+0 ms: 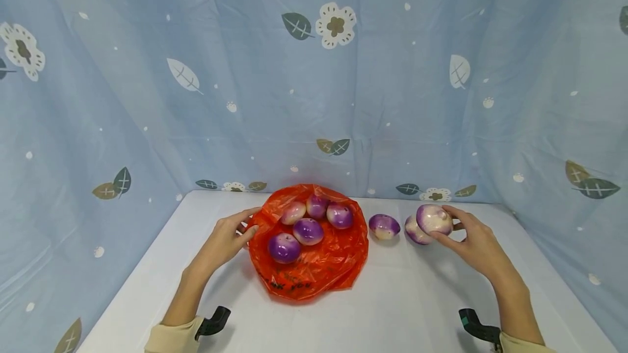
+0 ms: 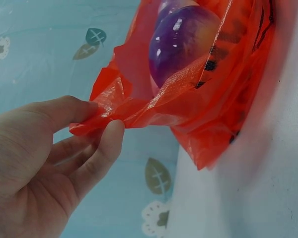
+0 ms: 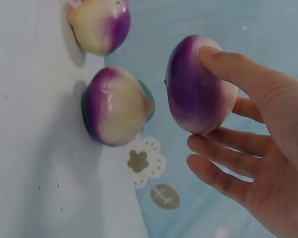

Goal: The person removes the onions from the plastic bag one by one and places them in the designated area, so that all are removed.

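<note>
- Turnip (image 1: pixel 434 219), purple and cream: raised in the right hand (image 1: pixel 472 239), at about 3 o'clock from the red bag (image 1: pixel 319 277), well apart from it. Reference: head view, 12 o'clock towards the back curtain (image 1: pixel 284 86).
- Right hand: thumb and fingers are curled around the turnip and grip it. In the right wrist view the thumb presses one face, and the lowest finger ends clear of the skin.
- Left hand (image 1: pixel 228 239): thumb and fingers pinch the rim of the bag at its 10 o'clock edge. The left wrist view shows the thin film bunched between the fingertips.
- Red bag: lies spread, mouth open, on the white table (image 1: pixel 392 304). Dark lettering (image 1: pixel 294 286), partly legible, sits at its 6 o'clock side.
- Bag contents: five turnips. Positions from the bag centre: 11 o'clock (image 1: pixel 293 212), 12 o'clock (image 1: pixel 317 207), 1 o'clock (image 1: pixel 340 215), close to centre (image 1: pixel 308 231), and 9 o'clock (image 1: pixel 284 248).
- First loose turnip (image 1: pixel 384 227): rests on the table just beside the bag, near its 3 o'clock edge.
- Second loose turnip (image 1: pixel 414 231): rests at 3 o'clock from the first, near it; in the head view the held one partly covers it. The right wrist view shows a gap between these two.
</note>
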A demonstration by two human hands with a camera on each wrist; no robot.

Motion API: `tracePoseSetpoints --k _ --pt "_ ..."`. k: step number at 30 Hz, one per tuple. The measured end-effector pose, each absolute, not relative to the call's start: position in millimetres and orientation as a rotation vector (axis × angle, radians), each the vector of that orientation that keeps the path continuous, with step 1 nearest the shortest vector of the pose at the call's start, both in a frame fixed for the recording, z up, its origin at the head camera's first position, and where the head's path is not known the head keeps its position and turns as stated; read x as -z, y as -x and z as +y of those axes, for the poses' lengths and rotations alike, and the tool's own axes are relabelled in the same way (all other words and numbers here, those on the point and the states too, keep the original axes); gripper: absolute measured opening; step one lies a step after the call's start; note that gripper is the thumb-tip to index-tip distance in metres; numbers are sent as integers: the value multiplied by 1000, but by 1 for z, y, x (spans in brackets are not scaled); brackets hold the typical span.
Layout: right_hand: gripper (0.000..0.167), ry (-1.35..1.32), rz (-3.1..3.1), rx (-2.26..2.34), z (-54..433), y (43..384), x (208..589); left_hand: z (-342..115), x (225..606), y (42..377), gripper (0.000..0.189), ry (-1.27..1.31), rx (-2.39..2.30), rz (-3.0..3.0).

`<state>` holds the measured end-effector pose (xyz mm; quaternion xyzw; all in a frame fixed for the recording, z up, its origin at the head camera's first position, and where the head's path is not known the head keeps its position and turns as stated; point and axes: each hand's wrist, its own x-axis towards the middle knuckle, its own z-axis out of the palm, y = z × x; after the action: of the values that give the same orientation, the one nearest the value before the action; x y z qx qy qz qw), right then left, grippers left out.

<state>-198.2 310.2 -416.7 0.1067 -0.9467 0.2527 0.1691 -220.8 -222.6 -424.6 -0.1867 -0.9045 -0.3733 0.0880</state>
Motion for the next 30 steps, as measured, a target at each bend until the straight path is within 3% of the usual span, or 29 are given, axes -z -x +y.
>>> tracePoseSetpoints --k 30 --pt "80 -23 -2836 -679 339 205 436 -226 424 220 45 589 1112 -2656"
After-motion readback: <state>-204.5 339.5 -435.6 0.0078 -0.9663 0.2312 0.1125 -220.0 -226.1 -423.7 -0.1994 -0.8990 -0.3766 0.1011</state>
